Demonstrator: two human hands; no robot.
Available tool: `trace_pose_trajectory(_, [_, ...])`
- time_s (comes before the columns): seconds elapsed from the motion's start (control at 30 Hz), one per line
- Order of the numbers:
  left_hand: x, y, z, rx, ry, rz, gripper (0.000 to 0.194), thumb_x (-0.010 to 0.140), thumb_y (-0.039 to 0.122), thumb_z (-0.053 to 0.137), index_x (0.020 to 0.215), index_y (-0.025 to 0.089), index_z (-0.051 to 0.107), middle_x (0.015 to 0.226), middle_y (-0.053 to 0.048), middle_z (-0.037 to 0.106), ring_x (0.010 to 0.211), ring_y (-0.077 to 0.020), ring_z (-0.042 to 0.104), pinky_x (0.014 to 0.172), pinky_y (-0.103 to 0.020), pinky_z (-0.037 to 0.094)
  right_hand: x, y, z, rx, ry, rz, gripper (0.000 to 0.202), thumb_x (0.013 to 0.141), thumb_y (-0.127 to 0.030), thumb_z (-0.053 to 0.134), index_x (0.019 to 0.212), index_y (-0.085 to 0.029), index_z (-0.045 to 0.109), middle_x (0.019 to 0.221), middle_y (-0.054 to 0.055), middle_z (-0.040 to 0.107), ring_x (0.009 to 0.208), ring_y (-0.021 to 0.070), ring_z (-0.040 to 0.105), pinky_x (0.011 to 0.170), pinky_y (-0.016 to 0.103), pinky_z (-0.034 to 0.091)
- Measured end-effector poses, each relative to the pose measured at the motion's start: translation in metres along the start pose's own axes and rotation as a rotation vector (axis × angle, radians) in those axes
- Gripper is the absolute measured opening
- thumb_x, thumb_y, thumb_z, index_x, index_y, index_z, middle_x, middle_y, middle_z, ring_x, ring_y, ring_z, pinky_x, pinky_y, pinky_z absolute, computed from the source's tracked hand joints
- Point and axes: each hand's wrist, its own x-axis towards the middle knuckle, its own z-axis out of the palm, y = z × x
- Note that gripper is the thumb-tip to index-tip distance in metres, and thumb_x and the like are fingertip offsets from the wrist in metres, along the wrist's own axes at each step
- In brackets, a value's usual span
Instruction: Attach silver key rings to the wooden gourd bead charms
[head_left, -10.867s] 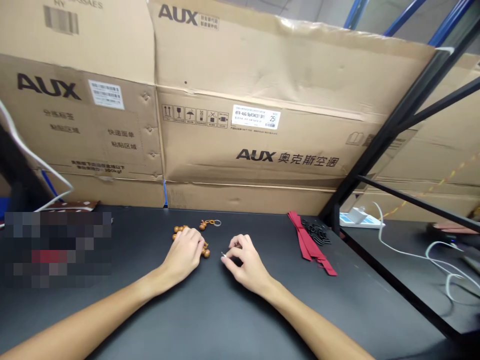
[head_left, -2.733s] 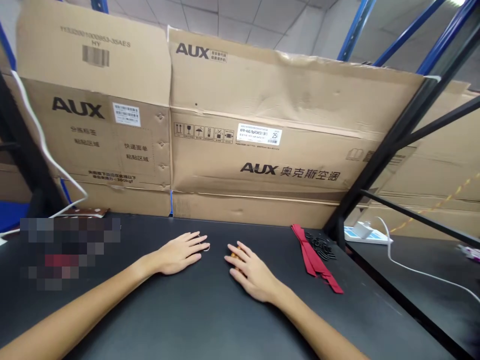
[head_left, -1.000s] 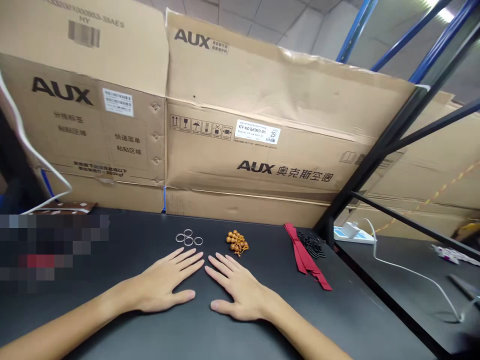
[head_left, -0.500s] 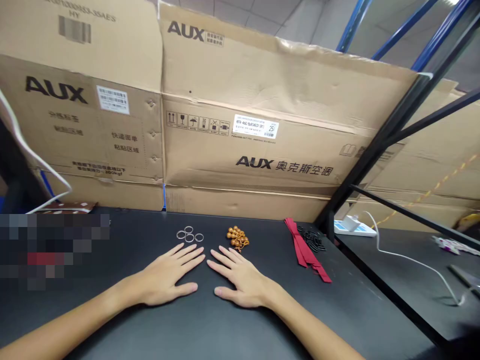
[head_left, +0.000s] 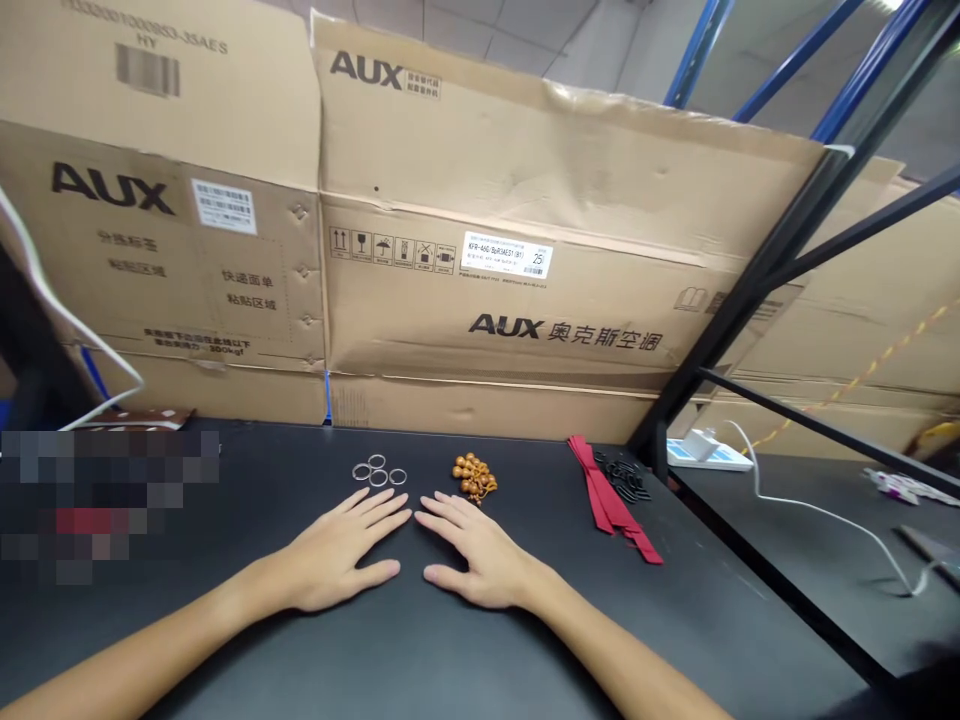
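Observation:
My left hand [head_left: 341, 553] lies palm down on the black tabletop [head_left: 420, 665], fingers spread and holding nothing. Just beyond its fingertips are several thin silver metal rings [head_left: 379, 478], grouped close together. My right hand [head_left: 476, 553] also rests flat with its fingers apart and nothing in it. Past its fingertips sits a small cluster of brown wooden beads [head_left: 472, 473] on orange-brown cord. Farther right lie red fabric strips [head_left: 606, 497], with a pile of small black pieces [head_left: 627, 476] beside them; their kind is hard to make out.
Large cardboard panels [head_left: 495, 300] stand along the back edge. A black metal frame [head_left: 720, 325] slants down at the right. Beyond it are a white power strip [head_left: 709, 452] and a white cable [head_left: 832, 515]. The left side of the table is partly pixelated.
The right hand's fingers have drawn slightly closer together, and its thumb has shifted a little left. The objects on the table stay where they were.

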Motion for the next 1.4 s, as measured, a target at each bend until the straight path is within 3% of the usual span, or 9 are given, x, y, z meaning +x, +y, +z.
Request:
trace_pose_trajectory(0.23, [-0.001, 0.0, -0.001, -0.041, 0.038, 0.025, 0.061, 0.097, 0.057, 0.04, 0.151, 0.031, 0.027, 0.156, -0.002, 0.027, 0.144, -0.0268, 0.027, 0.12, -0.046, 0.016, -0.001, 0.001, 0.001, -0.011, -0.037, -0.023, 0.067, 0.09, -0.056, 0.053, 0.147, -0.025, 0.037, 0.156, 0.007, 0.029, 0.146, 0.0291, 0.021, 0.118, 0.05, 0.02])
trace_pose_trajectory(0.3, [-0.001, 0.0, -0.001, -0.046, 0.059, 0.035, 0.06, 0.097, 0.056, 0.041, 0.15, 0.032, 0.028, 0.155, -0.002, 0.028, 0.143, -0.0265, 0.028, 0.12, -0.045, 0.016, -0.001, 0.002, 0.004, -0.023, 0.018, -0.033, 0.064, 0.09, -0.054, 0.056, 0.144, -0.023, 0.042, 0.154, 0.008, 0.034, 0.144, 0.0294, 0.026, 0.117, 0.049, 0.024])
trace_pose_trajectory(0.4, [-0.001, 0.001, -0.003, -0.042, 0.035, 0.015, 0.059, 0.097, 0.056, 0.04, 0.15, 0.031, 0.03, 0.156, -0.003, 0.027, 0.143, -0.0269, 0.028, 0.12, -0.047, 0.015, 0.0, 0.008, 0.006, -0.076, 0.201, 0.0, 0.049, 0.09, -0.045, 0.058, 0.132, -0.02, 0.055, 0.14, 0.011, 0.053, 0.13, 0.0287, 0.045, 0.108, 0.045, 0.037])
trace_pose_trajectory(0.53, [-0.001, 0.002, -0.005, -0.027, 0.033, 0.016, 0.058, 0.098, 0.055, 0.04, 0.15, 0.032, 0.03, 0.156, -0.003, 0.027, 0.143, -0.0263, 0.028, 0.12, -0.047, 0.015, -0.002, 0.031, -0.001, -0.141, 0.517, 0.233, 0.021, 0.093, -0.03, 0.052, 0.101, -0.018, 0.067, 0.099, 0.011, 0.068, 0.095, 0.0257, 0.06, 0.085, 0.039, 0.047])
trace_pose_trajectory(0.6, [-0.001, 0.002, -0.005, -0.013, 0.036, 0.018, 0.058, 0.098, 0.055, 0.04, 0.15, 0.031, 0.03, 0.156, -0.003, 0.027, 0.143, -0.026, 0.028, 0.12, -0.046, 0.015, -0.004, 0.045, -0.005, -0.123, 0.577, 0.362, 0.018, 0.091, -0.028, 0.052, 0.092, -0.018, 0.066, 0.089, 0.009, 0.068, 0.087, 0.0248, 0.06, 0.08, 0.036, 0.047])
trace_pose_trajectory(0.67, [-0.001, 0.002, -0.005, -0.005, 0.03, 0.011, 0.058, 0.098, 0.055, 0.039, 0.15, 0.031, 0.03, 0.156, -0.003, 0.027, 0.143, -0.0259, 0.028, 0.12, -0.046, 0.016, -0.007, 0.058, -0.007, -0.07, 0.574, 0.512, 0.015, 0.089, -0.027, 0.052, 0.089, -0.019, 0.064, 0.085, 0.006, 0.067, 0.083, 0.0229, 0.061, 0.077, 0.033, 0.046])
trace_pose_trajectory(0.93, [0.0, 0.001, -0.004, -0.024, 0.028, 0.009, 0.058, 0.098, 0.055, 0.04, 0.15, 0.029, 0.031, 0.156, -0.005, 0.028, 0.143, -0.0267, 0.028, 0.119, -0.049, 0.016, -0.004, 0.071, 0.003, -0.043, 0.538, 0.687, 0.02, 0.084, -0.037, 0.058, 0.075, -0.019, 0.06, 0.07, 0.003, 0.062, 0.067, 0.0204, 0.058, 0.06, 0.028, 0.038])
trace_pose_trajectory(1.17, [-0.001, 0.001, -0.003, 0.009, 0.031, 0.018, 0.057, 0.098, 0.054, 0.041, 0.149, 0.029, 0.033, 0.155, -0.005, 0.031, 0.142, -0.0261, 0.031, 0.119, -0.048, 0.019, 0.0, 0.068, 0.004, -0.009, 0.567, 0.67, 0.015, 0.082, -0.028, 0.056, 0.069, -0.021, 0.057, 0.069, 0.001, 0.06, 0.066, 0.0177, 0.056, 0.059, 0.026, 0.036])
trace_pose_trajectory(1.4, [0.005, -0.007, 0.005, 0.05, 0.312, -0.059, 0.042, 0.096, 0.041, 0.048, 0.133, 0.02, 0.055, 0.142, -0.01, 0.051, 0.129, -0.0281, 0.047, 0.107, -0.043, 0.039, -0.001, 0.046, -0.008, 0.056, 0.724, 0.475, 0.019, 0.083, -0.027, 0.052, 0.065, -0.02, 0.051, 0.07, 0.001, 0.059, 0.069, 0.0177, 0.055, 0.067, 0.028, 0.042])
